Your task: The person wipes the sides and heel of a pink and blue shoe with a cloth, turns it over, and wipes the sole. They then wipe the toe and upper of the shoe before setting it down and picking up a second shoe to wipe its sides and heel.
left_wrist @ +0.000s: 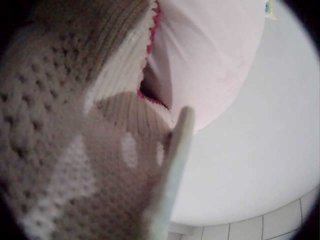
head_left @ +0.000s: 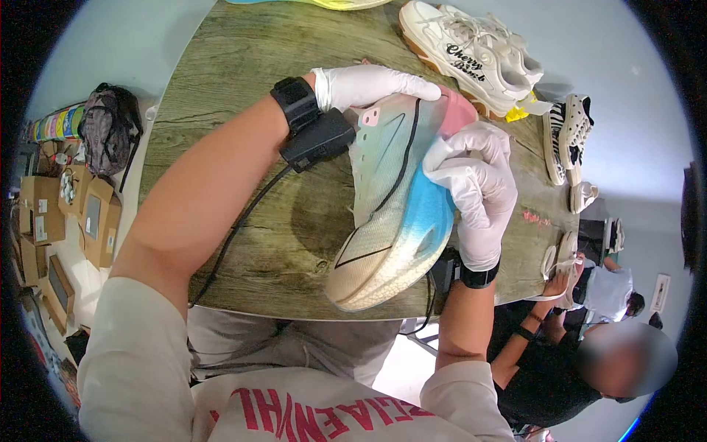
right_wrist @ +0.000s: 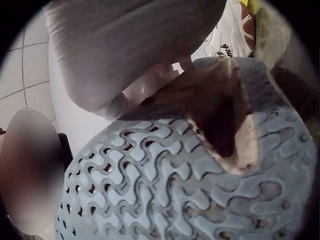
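Observation:
A running shoe (head_left: 390,169) lies slanted between both gloved hands over the table, its toe near the front edge. It has a pale mesh upper with dark lines, a blue and cream midsole and a pink heel. My left hand (head_left: 368,87) grips it around the collar, thumb stretched towards the heel; the other fingers are hidden. In the left wrist view, the white glove (left_wrist: 210,60) is beside the ribbed knit (left_wrist: 120,115). My right hand (head_left: 482,188) holds the sole side near the heel with bent fingers. The right wrist view shows the wavy light-blue outsole (right_wrist: 140,175) with a deep groove.
White chunky sneakers (head_left: 460,59) stand at the far right of the wooden table (head_left: 221,88), with black-and-white shoes (head_left: 574,136) farther right. A dark cable (head_left: 243,228) crosses the table from the left wrist. Another person (head_left: 549,353) handles a pale shoe at the right edge.

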Motion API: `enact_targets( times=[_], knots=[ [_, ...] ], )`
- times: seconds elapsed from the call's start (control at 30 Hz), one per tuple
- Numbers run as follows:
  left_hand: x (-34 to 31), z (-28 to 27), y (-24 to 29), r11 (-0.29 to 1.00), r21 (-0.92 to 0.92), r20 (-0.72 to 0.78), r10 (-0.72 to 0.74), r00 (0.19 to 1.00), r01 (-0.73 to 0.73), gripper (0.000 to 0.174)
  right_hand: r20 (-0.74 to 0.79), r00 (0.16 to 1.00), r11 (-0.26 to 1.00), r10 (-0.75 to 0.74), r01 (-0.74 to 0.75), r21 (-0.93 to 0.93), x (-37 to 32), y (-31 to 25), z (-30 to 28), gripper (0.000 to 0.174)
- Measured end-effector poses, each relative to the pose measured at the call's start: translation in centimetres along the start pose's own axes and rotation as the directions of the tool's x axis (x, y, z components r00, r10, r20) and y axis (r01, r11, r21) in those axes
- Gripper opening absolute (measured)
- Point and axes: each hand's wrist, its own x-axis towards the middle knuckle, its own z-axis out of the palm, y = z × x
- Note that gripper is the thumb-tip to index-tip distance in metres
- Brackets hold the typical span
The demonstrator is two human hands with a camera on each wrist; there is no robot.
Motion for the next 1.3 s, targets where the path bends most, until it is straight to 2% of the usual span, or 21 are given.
enact_targets(
  times=[0.17,0.23,0.33,0.43,0.57,0.73,0.83,0.93,1.03,1.2,1.3],
  knots=[
    [-0.2,0.1,0.0,0.999,0.017,-0.009,0.042,0.999,-0.042,0.04,0.002,1.0,0.992,-0.009,0.009,0.128,-0.5,-0.2,0.2,0.034],
    [-0.1,0.1,0.0,0.998,0.001,-0.01,0.063,0.998,-0.063,0.04,-0.027,0.999,0.966,0.047,-0.038,0.255,-0.7,-1.0,0.6,0.035],
    [-0.2,0.1,0.0,0.998,0.024,0.002,0.058,0.998,-0.058,0.04,-0.085,0.996,0.976,0.015,0.004,0.218,-1.1,-0.8,0.5,0.036],
    [-0.3,0.2,0.3,0.998,0.03,-0.016,0.056,0.998,-0.055,0.041,-0.076,0.997,0.993,-0.032,0.041,0.114,-1.2,-0.7,0.1,0.039],
    [-0.1,0.2,0.2,0.998,0.051,-0.034,0.027,0.999,-0.025,0.044,-0.071,0.997,0.994,-0.023,0.03,0.109,-1.0,-1.4,0.2,0.04],
    [-0.9,0.4,0.6,0.995,0.07,-0.069,0.075,0.995,-0.07,0.045,-0.025,0.999,0.971,-0.044,0.049,0.233,-0.7,-1.5,0.2,0.042],
    [-0.6,0.2,0.5,0.992,0.069,-0.016,0.109,0.994,-0.108,0.046,0.024,0.999,0.968,-0.04,0.033,0.25,-0.7,-1.6,0.0,0.045],
    [0.1,-0.2,0.0,0.993,0.077,-0.009,0.091,0.996,-0.09,0.045,0.102,0.994,0.962,-0.028,-0.001,0.273,-0.3,-2.2,-0.1,0.046],
    [0.1,-0.2,-0.1,0.997,0.055,0.017,0.057,0.998,-0.058,0.045,0.108,0.993,0.946,-0.047,0.01,0.323,-0.4,-2.3,0.2,0.046],
    [-0.1,0.0,0.1,0.997,0.078,-0.024,0.025,0.999,-0.023,0.044,0.14,0.987,0.955,-0.075,0.031,0.294,-0.4,-2.9,0.2,0.046],
    [-0.4,-0.2,0.4,0.998,0.059,0.0,0.005,1.0,-0.005,0.043,0.146,0.986,0.958,-0.086,0.041,0.285,-0.3,-2.9,0.3,0.046]
  ],
)
